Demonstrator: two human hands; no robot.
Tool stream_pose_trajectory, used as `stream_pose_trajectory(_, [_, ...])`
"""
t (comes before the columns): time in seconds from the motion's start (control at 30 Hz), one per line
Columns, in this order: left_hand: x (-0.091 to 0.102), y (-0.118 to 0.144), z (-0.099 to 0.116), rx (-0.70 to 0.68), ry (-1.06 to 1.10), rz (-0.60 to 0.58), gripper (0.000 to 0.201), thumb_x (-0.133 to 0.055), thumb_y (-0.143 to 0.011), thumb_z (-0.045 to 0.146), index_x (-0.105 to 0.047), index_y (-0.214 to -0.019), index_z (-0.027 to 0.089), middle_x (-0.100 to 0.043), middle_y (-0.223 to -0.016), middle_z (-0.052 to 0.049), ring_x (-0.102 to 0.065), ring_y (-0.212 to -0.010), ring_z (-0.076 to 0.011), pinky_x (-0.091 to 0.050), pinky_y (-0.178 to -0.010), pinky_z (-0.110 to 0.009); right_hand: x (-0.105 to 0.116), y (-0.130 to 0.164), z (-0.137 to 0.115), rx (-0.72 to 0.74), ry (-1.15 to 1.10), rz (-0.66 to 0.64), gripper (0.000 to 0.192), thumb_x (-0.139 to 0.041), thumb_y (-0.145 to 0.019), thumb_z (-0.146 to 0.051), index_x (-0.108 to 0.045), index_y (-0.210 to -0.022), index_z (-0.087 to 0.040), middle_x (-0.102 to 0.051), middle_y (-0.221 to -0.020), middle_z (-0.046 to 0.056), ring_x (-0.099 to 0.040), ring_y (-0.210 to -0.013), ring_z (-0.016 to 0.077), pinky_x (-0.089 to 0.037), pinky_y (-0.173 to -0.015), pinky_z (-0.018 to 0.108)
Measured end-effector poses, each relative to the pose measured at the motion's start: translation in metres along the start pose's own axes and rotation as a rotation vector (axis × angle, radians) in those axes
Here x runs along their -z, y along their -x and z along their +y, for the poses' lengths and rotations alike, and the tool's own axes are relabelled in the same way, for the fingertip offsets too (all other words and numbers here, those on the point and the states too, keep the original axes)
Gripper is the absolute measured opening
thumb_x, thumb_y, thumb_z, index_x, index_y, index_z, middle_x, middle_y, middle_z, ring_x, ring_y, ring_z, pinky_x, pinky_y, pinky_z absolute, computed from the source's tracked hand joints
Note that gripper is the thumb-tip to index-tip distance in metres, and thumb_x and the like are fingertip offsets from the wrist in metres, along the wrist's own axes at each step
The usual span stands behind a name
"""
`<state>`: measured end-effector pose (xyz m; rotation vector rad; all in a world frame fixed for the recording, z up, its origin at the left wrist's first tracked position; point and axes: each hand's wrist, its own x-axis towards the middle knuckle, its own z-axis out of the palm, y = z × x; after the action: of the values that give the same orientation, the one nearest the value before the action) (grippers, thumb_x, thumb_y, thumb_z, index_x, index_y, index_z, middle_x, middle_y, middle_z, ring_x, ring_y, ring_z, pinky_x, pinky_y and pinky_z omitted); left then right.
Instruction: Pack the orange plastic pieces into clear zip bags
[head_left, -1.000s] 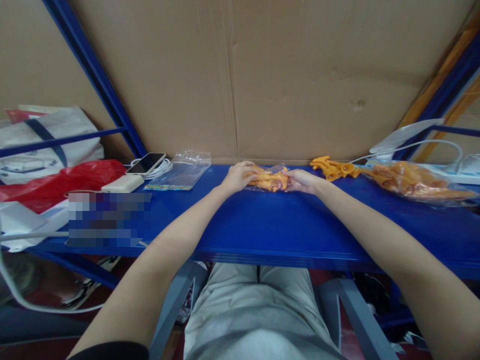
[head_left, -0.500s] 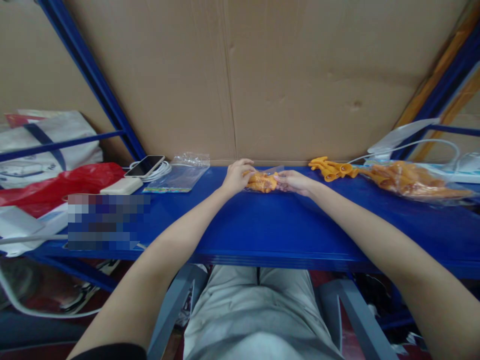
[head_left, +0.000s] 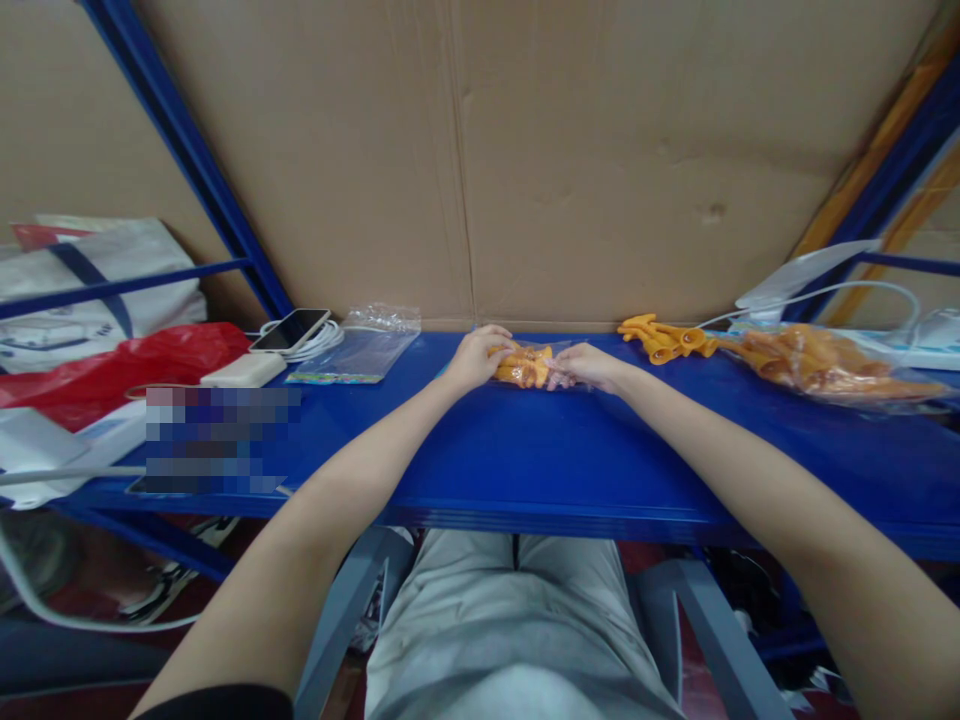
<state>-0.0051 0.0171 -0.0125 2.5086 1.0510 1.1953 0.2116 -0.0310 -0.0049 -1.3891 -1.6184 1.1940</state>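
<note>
A clear plastic bag with orange plastic pieces [head_left: 525,367] in it lies on the blue shelf, between both hands. My left hand [head_left: 481,358] is closed on the bag's left end, fingers bent over the orange pieces. At the right end, my right hand [head_left: 587,365] pinches the clear plastic, fingers together. Several loose orange pieces [head_left: 664,338] with round hollow ends lie to the right of my right hand. Beyond them sits a larger clear bag of orange pieces [head_left: 817,362]. What exactly the pieces are, I cannot tell.
Left of my hands lie a flat clear bag [head_left: 356,350], a phone [head_left: 292,331] on a coiled white cable, a white block [head_left: 244,371] and a red plastic bag [head_left: 172,362]. Cardboard [head_left: 585,170] closes off the back. The blue shelf's front edge [head_left: 525,520] runs above my lap.
My right hand has shifted slightly right and its fingers have drawn closer together on the plastic. More of the bag shows between my hands. My left hand stays nearly in place.
</note>
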Motion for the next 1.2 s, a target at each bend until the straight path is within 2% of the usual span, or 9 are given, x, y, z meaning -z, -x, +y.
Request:
stream_pose_trajectory(0.2, [0.001,0.0,0.001,-0.002,0.006,-0.002,0.015,-0.064,-0.08,0.011,-0.076,-0.08,0.02,-0.071,-0.107,-0.005,-0.065,-0.104,-0.0182,-0.048,-0.103,-0.037,-0.004,0.002,-0.004,-0.015,-0.022,0.057,0.041,-0.059,-0.093,-0.02,-0.062,-0.053,-0.015,-0.064,-0.049,0.006,-0.043,-0.04,0.0065,-0.033,-0.04,0.016])
stream_pose_trajectory(0.37, [0.001,-0.001,0.0,0.006,-0.01,-0.06,0.012,-0.065,-0.08,0.013,-0.074,-0.079,0.021,-0.074,-0.103,-0.004,-0.067,-0.102,-0.0181,-0.049,-0.101,-0.037,-0.004,-0.003,0.001,0.009,0.003,0.093,0.036,-0.064,-0.089,-0.018,-0.061,-0.052,-0.016,-0.055,-0.043,0.001,-0.041,-0.041,0.0062,-0.031,-0.041,0.017])
stream_pose_trajectory(0.53, [0.001,-0.001,0.003,0.043,0.002,-0.156,0.015,-0.064,-0.08,0.011,-0.073,-0.076,0.022,-0.076,-0.096,-0.003,-0.068,-0.1,-0.0193,-0.05,-0.098,-0.035,-0.004,-0.006,0.002,-0.019,0.04,0.1,0.033,-0.065,-0.085,-0.013,-0.062,-0.052,-0.016,-0.057,-0.047,0.001,-0.046,-0.046,0.0073,-0.033,-0.042,0.017])
stream_pose_trajectory(0.83, [0.003,-0.001,0.003,0.118,0.02,-0.144,0.015,-0.064,-0.079,0.01,-0.072,-0.074,0.022,-0.076,-0.095,-0.003,-0.069,-0.098,-0.0205,-0.05,-0.096,-0.034,-0.008,0.001,-0.006,-0.091,-0.157,0.147,0.031,-0.059,-0.083,0.001,-0.064,-0.055,-0.014,-0.066,-0.059,0.005,-0.057,-0.055,0.0078,-0.042,-0.05,0.016])
stream_pose_trajectory(1.0, [-0.001,0.0,-0.004,0.044,-0.032,-0.156,0.019,-0.058,-0.084,0.011,-0.074,-0.085,0.022,-0.075,-0.104,-0.004,-0.067,-0.106,-0.0209,-0.048,-0.101,-0.036,-0.012,0.005,-0.008,-0.048,-0.148,0.113,0.029,-0.06,-0.079,0.005,-0.068,-0.058,-0.014,-0.067,-0.06,0.003,-0.059,-0.058,0.0078,-0.046,-0.058,0.017])
stream_pose_trajectory(1.2, [-0.007,-0.002,-0.014,-0.094,-0.085,-0.185,0.023,-0.053,-0.088,0.012,-0.073,-0.096,0.02,-0.074,-0.112,-0.006,-0.066,-0.11,-0.0194,-0.047,-0.104,-0.038,-0.014,0.004,-0.004,0.032,-0.013,0.036,0.029,-0.062,-0.081,-0.002,-0.065,-0.055,-0.015,-0.062,-0.056,-0.001,-0.052,-0.055,0.0072,-0.041,-0.06,0.018])
